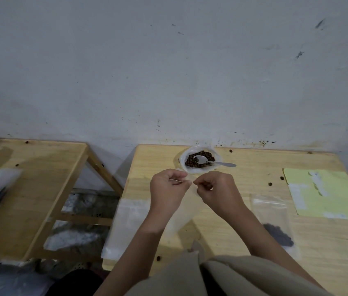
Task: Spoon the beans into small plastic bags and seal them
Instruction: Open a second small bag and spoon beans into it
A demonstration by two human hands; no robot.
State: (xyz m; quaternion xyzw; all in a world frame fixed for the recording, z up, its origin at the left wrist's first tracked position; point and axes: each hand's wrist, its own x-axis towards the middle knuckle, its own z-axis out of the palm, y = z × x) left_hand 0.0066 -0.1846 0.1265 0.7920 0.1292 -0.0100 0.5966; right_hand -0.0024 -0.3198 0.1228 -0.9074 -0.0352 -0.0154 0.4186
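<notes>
1. Both hands, left [167, 184] and right [213, 186], pinch an empty bag [184, 210] above the worktop [243, 221].
2. Step: likely opening its mouth.
3. Next needs the spoon [211, 161], resting in the beans [198, 160].

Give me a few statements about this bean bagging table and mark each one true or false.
1. The spoon lies in the beans. True.
2. The left hand holds the spoon. False: both hands pinch the top of an empty bag; the right hand pinches it too.
3. A bag with beans lies to the right of the arms. True.
4. The yellow sheet sits on the left table. False: it lies at the right end of the near table.
5. Loose beans lie on the near table. True.
</notes>
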